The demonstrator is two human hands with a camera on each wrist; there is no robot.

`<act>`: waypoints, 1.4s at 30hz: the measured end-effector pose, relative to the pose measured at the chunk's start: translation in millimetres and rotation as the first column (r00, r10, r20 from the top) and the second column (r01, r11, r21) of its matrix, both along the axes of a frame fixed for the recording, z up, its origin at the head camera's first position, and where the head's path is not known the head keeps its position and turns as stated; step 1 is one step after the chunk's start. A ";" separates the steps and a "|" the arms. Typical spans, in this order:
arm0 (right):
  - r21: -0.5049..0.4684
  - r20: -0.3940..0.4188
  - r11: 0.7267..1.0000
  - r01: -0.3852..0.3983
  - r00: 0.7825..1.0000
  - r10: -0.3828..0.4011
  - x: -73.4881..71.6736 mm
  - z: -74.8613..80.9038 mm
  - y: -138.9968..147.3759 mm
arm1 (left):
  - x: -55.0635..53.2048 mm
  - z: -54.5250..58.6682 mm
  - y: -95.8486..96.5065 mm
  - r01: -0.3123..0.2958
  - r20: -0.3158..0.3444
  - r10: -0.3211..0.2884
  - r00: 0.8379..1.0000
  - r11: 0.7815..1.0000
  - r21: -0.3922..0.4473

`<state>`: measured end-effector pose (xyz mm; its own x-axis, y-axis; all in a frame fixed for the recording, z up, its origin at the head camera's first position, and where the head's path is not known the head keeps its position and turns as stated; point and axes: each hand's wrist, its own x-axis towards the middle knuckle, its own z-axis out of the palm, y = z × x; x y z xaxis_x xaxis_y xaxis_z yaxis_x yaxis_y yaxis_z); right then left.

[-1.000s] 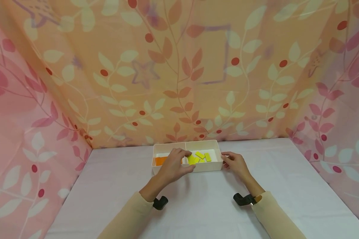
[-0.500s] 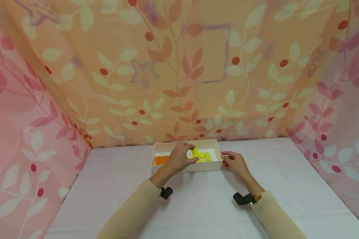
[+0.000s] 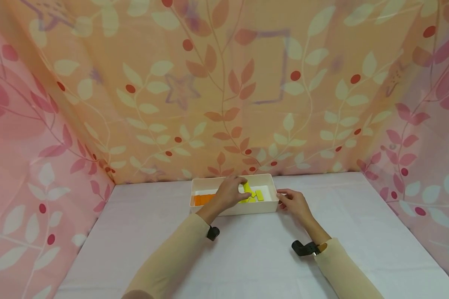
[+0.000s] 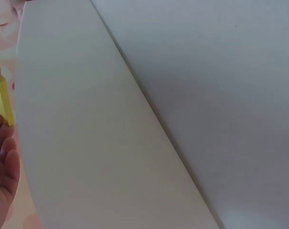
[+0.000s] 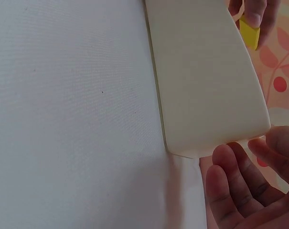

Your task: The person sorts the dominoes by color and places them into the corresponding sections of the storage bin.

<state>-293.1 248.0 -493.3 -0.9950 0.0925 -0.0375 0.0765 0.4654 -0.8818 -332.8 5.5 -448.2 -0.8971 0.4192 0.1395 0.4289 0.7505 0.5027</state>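
A cream box (image 3: 258, 209) stands near the back of the table. Its right part holds several yellow blocks (image 3: 260, 195), its left part orange pieces (image 3: 203, 200) partly covered by the left hand. Above the right part, my left hand (image 3: 228, 194) pinches one yellow block (image 4: 5, 102) between thumb and fingers, held upright; that block also shows past the rim in the right wrist view. At the box's right end, my right hand (image 3: 294, 205) holds the corner by the rim with its fingertips, the other fingers (image 5: 221, 183) curled below along the end wall.
A white cloth (image 3: 254, 257) covers the table. Behind it hangs an orange leaf-patterned curtain (image 3: 153, 137), with pink curtains (image 3: 18, 187) at the sides. Each wrist wears a black camera mount (image 3: 304, 248).
My left hand has picked up a yellow block, lifted it and shifted slightly right over the box. The right hand has stayed at the box's end.
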 end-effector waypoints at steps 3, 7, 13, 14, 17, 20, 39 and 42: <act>-0.001 -0.008 1.000 0.002 1.000 -0.002 0.2 0.4 0.6 | -3.1 -0.9 7.4 0.013 -0.008 -0.014 1.000 1.000 -0.016; -0.006 -0.022 1.000 0.004 1.000 -0.004 0.3 0.7 1.4 | -6.7 -2.1 17.5 0.023 0.014 -0.022 1.000 0.999 -0.034; 0.000 -0.037 1.000 0.010 0.999 -0.010 -1.5 -1.4 3.1 | -11.0 -2.9 33.8 0.032 0.056 -0.029 0.998 0.998 -0.055; 0.001 -0.038 1.000 0.010 0.999 -0.010 -1.5 -1.7 3.5 | -11.4 -2.6 36.8 0.033 0.064 -0.029 0.997 0.998 -0.054; 0.000 -0.036 1.000 0.005 0.999 -0.005 -0.5 -2.1 3.6 | -12.7 -1.8 45.6 0.029 0.109 -0.022 0.994 0.998 -0.058; -0.004 -0.036 1.000 0.012 0.999 -0.012 0.7 -1.0 3.4 | -15.0 -2.0 54.3 0.028 0.133 -0.021 0.991 0.998 -0.049; -0.024 -0.083 1.000 0.000 0.997 -0.002 -0.4 -1.0 0.5 | -25.6 -19.9 75.1 0.060 0.031 -0.054 0.998 0.972 -0.228; -0.015 -0.071 1.000 0.004 0.997 -0.005 -0.5 -2.0 1.2 | -27.5 -18.1 77.6 0.073 0.029 -0.067 0.997 0.960 -0.270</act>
<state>-293.7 249.2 -495.3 -0.9948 0.0969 0.0319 0.0154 0.4520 -0.8919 -360.3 83.0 -466.3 -0.8656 0.5007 -0.0052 0.4773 0.8283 0.2936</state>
